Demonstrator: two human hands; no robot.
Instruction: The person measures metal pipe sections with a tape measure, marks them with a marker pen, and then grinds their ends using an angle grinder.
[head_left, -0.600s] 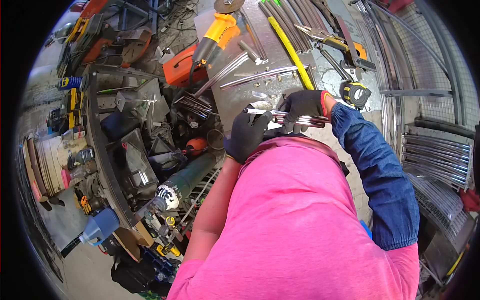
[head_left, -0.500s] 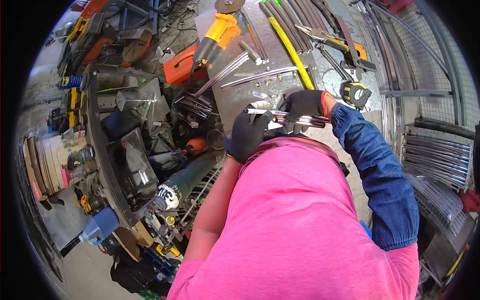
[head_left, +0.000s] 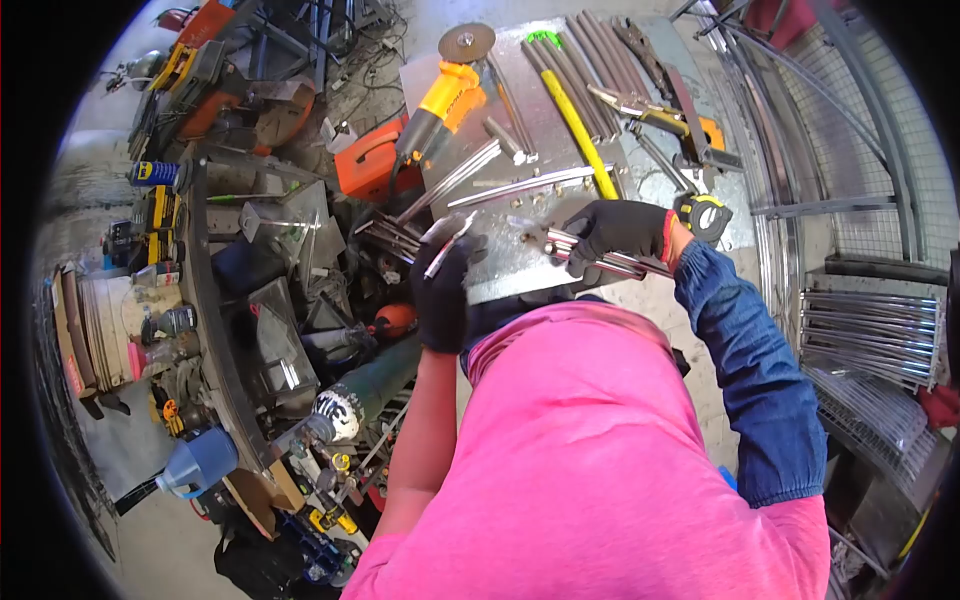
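Observation:
My left hand (head_left: 443, 290), in a dark glove, is closed around a slim white marker (head_left: 449, 246) that slants upward, off the table's near left edge. My right hand (head_left: 622, 232), in a dark glove with a red cuff, grips a bundle of thin shiny metal rods (head_left: 612, 262) over the table's near edge. The rods' left ends stick out past the fingers. Beyond the hands on the metal table (head_left: 515, 225) lie more bright rods (head_left: 540, 184). A yellow bar (head_left: 580, 135) points toward my right hand, and a tape measure (head_left: 704, 216) sits to its right.
An angle grinder (head_left: 440, 108) rests at the table's far left, beside an orange case (head_left: 372, 158). Locking pliers (head_left: 645, 107) and dark tubes (head_left: 580, 75) lie farther back. A gas cylinder (head_left: 368, 390) and a cluttered shelf frame (head_left: 225, 330) stand on the left.
My left hand has moved left, away from the rods, carrying the marker. My right hand has shifted slightly down and keeps hold of the rods.

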